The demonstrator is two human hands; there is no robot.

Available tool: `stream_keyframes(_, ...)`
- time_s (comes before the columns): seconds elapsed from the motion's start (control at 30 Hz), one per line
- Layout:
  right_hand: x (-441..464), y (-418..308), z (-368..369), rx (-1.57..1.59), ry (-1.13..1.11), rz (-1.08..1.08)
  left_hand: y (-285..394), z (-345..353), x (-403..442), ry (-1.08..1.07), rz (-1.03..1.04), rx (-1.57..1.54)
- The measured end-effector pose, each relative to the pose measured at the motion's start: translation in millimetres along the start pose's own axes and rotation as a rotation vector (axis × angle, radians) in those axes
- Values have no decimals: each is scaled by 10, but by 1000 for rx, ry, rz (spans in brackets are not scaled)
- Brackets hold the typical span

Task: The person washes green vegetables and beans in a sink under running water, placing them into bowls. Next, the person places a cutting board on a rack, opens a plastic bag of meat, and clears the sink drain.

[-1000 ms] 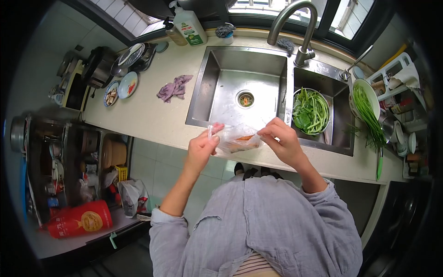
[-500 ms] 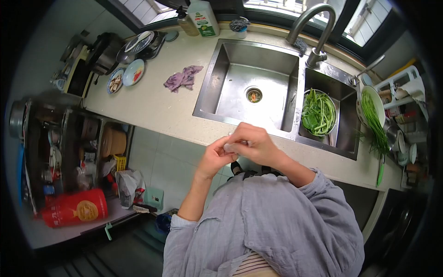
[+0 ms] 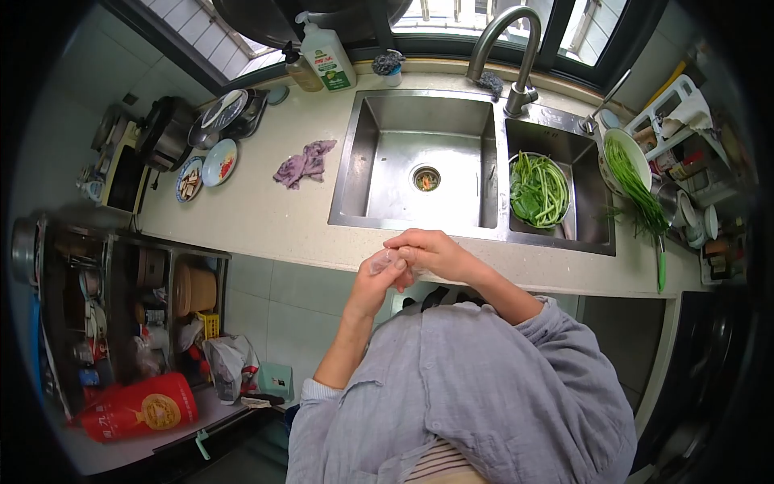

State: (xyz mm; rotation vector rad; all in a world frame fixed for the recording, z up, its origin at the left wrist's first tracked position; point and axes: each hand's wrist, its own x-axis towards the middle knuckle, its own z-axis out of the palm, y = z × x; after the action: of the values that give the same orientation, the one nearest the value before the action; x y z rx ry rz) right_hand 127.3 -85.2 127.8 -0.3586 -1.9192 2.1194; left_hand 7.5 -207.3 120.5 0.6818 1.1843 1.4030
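Note:
My left hand [image 3: 372, 287] and my right hand [image 3: 438, 256] meet in front of my body, just over the counter's front edge. Between them is a crumpled piece of thin clear plastic [image 3: 384, 261]; its exact kind cannot be made out. The fingers of both hands are closed around it, and my right hand partly covers the left fingertips. Just beyond the hands lies the large steel sink basin [image 3: 435, 219]. To its right, a bowl of green leafy stalks [image 3: 538, 190] stands in the smaller basin [image 3: 595, 169].
A purple cloth [image 3: 304, 164] lies left of the sink, with two small plates of cut food [image 3: 219, 163] farther left. Long green chives [image 3: 633, 171] hang out of a bowl on the right, near a green-handled knife [image 3: 662, 270]. The faucet [image 3: 524, 81] rises behind.
My hands have come closer together, and the right hand now lies flatter over the left. The clear plastic shows more. The camera view has shifted slightly; the counter things stay put.

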Motion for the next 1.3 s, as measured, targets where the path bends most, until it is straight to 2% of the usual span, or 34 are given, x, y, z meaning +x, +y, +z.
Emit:
stream_keyframes(0.07, -5, 10, -86, 215, -50, 105, 12, 40, 26, -2, 5, -57)
stream_keyframes(0.2, -14, 36, -141, 280, 49, 137, -23, 46, 126, -5, -12, -108)
stream_keyframes(0.3, 14, 237, -119, -7, 253, 61, -62, 64, 177, 44, -38, -42)
stream_keyframes(0.4, -44, 144, -23, -456, 499, -162, -110, 46, 261, 122, -53, -35)
stream_keyframes(0.5, -85, 66, 29, -685, 508, -471, -102, -22, 318, 103, -90, -60)
stream_keyframes(0.6, -136, 103, 58, -729, 387, -610, -56, -93, 333, 89, -139, -92)
stream_keyframes(0.7, -127, 142, 11, -631, 432, -576, -22, -114, 324, 69, -148, -34)
stream_keyframes(0.8, 44, 342, 33, 21, 464, -247, -87, -66, 322, 93, -28, 206)
stream_keyframes(0.83, 94, 408, -2, 172, 390, -172, -116, -36, 333, 111, 32, 311)
stream_keyframes(0.93, 196, 583, -69, 6, 326, -126, -73, 81, 329, 257, 459, 958)
stream_keyframes(0.97, 213, 628, -81, -18, 321, -78, -36, 128, 315, 285, 507, 1120)
stream_keyframes(1.1, 301, 717, -104, 202, 282, 76, -231, 151, 407, 460, 827, 1171)
stream_keyframes(1.2, 319, 592, -103, 362, 229, 212, -382, 88, 486, 636, 788, 1060)
stream_keyframes(1.27, 300, 626, -180, 440, 136, 297, -396, 48, 485, 651, 777, 1013)
stream_keyframes(1.3, 290, 652, -205, 387, 161, 274, -358, 47, 468, 660, 769, 990)
